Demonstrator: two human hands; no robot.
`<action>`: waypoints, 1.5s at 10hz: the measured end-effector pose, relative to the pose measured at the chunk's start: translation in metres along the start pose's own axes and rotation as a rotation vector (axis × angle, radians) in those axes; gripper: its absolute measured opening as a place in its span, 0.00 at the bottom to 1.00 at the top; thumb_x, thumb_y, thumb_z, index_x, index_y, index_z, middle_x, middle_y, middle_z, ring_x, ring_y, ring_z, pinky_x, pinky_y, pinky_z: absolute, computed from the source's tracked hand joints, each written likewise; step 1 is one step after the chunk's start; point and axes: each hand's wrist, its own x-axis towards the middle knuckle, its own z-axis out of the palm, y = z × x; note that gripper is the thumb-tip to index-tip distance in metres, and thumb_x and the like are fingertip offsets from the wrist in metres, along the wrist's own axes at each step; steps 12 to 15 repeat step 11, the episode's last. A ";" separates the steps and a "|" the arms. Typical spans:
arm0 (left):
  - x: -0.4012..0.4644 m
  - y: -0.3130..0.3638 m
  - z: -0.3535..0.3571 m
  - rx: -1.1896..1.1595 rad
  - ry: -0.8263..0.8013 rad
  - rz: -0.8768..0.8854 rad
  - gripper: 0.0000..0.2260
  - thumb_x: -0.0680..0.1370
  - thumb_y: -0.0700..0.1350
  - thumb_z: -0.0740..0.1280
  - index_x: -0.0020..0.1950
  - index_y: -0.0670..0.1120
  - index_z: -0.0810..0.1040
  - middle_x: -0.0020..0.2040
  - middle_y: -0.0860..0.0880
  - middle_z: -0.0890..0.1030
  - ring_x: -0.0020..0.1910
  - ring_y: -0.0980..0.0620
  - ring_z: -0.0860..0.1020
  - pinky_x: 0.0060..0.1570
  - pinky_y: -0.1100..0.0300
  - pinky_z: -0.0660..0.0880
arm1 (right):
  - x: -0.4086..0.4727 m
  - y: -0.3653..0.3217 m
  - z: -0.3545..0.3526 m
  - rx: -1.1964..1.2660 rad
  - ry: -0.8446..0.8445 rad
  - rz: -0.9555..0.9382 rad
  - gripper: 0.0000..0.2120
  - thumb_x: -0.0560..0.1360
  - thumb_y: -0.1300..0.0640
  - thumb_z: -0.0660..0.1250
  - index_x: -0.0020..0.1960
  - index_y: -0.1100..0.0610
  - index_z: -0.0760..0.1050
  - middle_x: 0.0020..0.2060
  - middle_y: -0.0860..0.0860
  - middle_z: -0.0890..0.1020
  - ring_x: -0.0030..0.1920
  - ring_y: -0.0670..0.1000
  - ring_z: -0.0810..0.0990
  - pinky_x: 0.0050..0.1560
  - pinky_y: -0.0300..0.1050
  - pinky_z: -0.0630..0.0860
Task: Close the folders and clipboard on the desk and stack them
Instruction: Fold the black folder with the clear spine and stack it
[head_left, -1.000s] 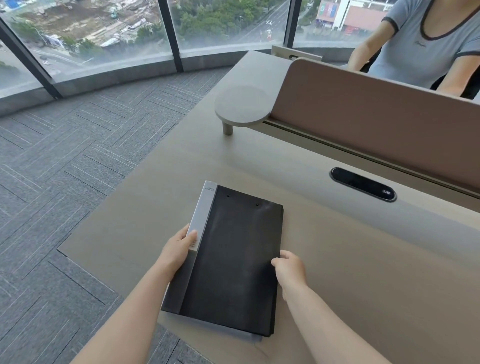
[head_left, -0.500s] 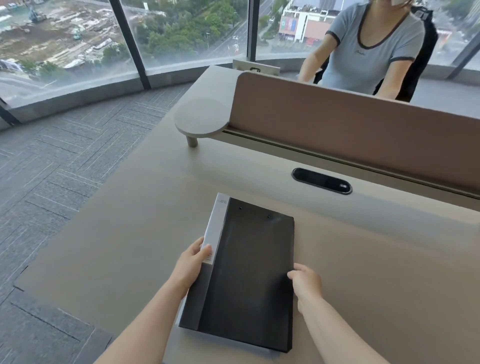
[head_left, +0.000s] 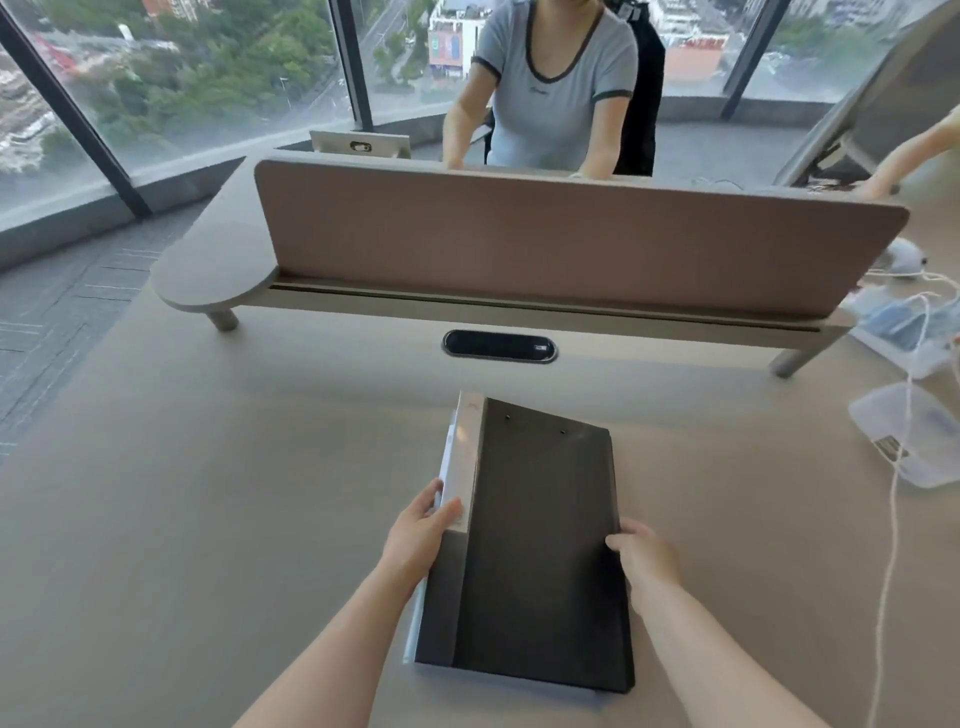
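While both hands hold the stack from its two long sides, the left hand (head_left: 421, 535) curls round the left edge w/ the thumb on top of the gray spine strip, and the right hand (head_left: 644, 561) presses its fingers on the right edge, thumb on the dark cover. The stack of folders and clipboard (head_left: 530, 545) is shut and sits in the middle of the desk (head_left: 208, 519), near the front. Can't tell how many things are in the stack; only thin pale edges peek out on the left and below. Fingers under the edges are hidden. Behind it is a dark oval cable slot (head_left: 498, 344), then a brown divider panel (head_left: 571, 244). The panel hides the hands of a person in a gray shirt (head_left: 556, 67) sitting across. At the right, white cables (head_left: 893, 493) and clear plastic things (head_left: 914, 431) are cut off, hard to make out.
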 end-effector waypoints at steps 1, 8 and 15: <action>0.002 0.006 0.014 0.031 0.006 0.000 0.35 0.69 0.65 0.66 0.75 0.58 0.68 0.69 0.53 0.77 0.63 0.50 0.79 0.67 0.46 0.73 | 0.011 -0.002 -0.011 0.026 0.020 -0.013 0.15 0.75 0.71 0.63 0.46 0.52 0.80 0.40 0.47 0.81 0.50 0.59 0.80 0.61 0.58 0.77; 0.006 0.009 0.025 0.101 0.083 0.025 0.27 0.76 0.60 0.65 0.75 0.56 0.68 0.71 0.50 0.76 0.65 0.46 0.77 0.65 0.43 0.74 | 0.026 0.013 -0.013 -0.085 0.063 -0.138 0.12 0.77 0.64 0.65 0.58 0.57 0.80 0.51 0.52 0.84 0.52 0.57 0.81 0.59 0.55 0.77; -0.016 0.008 0.030 0.091 0.280 0.087 0.25 0.81 0.54 0.63 0.76 0.48 0.65 0.73 0.47 0.71 0.70 0.45 0.71 0.68 0.49 0.68 | 0.012 0.031 -0.038 -0.106 0.139 -0.168 0.20 0.80 0.57 0.63 0.71 0.60 0.71 0.64 0.57 0.78 0.65 0.60 0.76 0.66 0.54 0.70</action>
